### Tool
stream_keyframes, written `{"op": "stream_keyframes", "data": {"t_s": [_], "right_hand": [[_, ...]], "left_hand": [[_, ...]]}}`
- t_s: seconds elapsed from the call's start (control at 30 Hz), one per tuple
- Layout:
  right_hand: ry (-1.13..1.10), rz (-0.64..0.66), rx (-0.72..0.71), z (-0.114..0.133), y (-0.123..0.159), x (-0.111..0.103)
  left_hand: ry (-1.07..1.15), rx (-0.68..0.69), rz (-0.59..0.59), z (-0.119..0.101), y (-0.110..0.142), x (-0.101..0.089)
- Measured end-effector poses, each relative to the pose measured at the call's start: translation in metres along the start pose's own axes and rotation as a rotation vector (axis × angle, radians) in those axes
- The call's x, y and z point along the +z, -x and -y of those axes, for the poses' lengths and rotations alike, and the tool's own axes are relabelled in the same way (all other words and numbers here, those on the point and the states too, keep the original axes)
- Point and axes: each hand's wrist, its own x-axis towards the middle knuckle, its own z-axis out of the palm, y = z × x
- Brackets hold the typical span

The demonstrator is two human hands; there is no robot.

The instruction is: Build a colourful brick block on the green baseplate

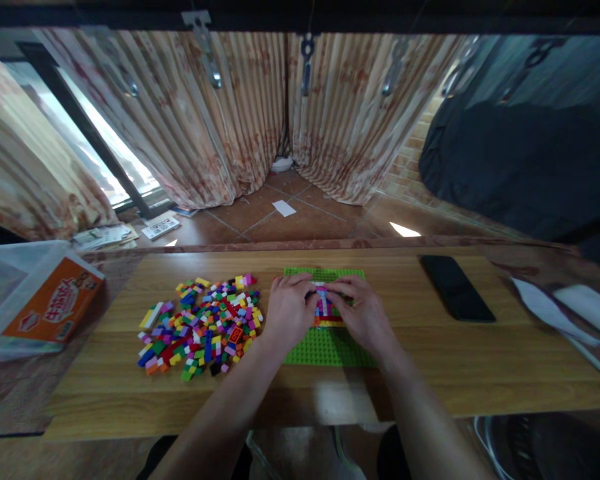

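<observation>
On the wooden table lies a green studded baseplate (325, 350). Pink, purple, white, red and yellow building bricks (323, 308) sit joined together near its middle. My left hand (291, 308) reaches over the left side of these bricks, its fingers bent and closed at their upper edge. From the other side my right hand (361, 310) curls in, thumb and fingers closed by the same upper edge. The fingertips of both hands almost meet there. Any small brick pinched between them is too small and too covered to make out.
A loose pile of many-coloured bricks (205, 327) spreads left of the baseplate. A black phone (457, 288) lies to the right, with white paper (555, 312) beyond it. At the far left stands a clear plastic box (23, 267) with an orange label. The table (180, 407) ends close before me.
</observation>
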Motion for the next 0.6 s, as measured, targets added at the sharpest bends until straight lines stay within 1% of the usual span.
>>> {"op": "stream_keyframes", "data": {"t_s": [0.13, 0.33, 0.6], "right_hand": [[0.008, 0.002, 0.001, 0.0006, 0.0001, 0.0003], [0.053, -0.008, 0.013, 0.002, 0.0005, -0.0022], [0.063, 0.012, 0.007, 0.0044, -0.001, -0.004]], "left_hand": [[-0.001, -0.009, -0.024, -0.0016, 0.0017, 0.0007], [0.026, -0.03, -0.025, -0.001, 0.0014, 0.0013], [0.037, -0.044, -0.012, -0.0039, 0.0017, 0.0006]]}}
